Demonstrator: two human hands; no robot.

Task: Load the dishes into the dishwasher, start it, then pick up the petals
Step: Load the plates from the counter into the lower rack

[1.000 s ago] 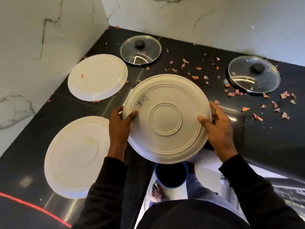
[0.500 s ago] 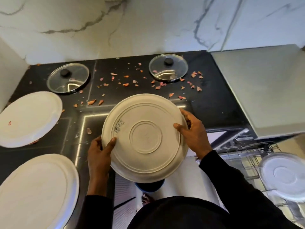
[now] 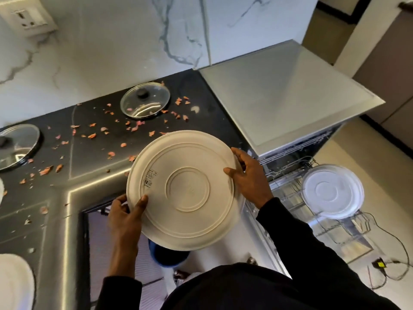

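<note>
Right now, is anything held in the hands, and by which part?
Both hold one white plate, underside showing, by its rim: the left hand at the lower-left edge, the right hand at the right edge.

My black surface (image 3: pixel 212 121) is a total mess lol. Pink petals (image 3: pixel 91 136) are scattered all over the back half. One glass lid (image 3: pixel 145 100) lies knob-up near the wall with petals round it. A second lid (image 3: pixel 17 146) is at the left edge, and a white plate (image 3: pixel 13 283) sits at the near left, partly cut off.
</note>
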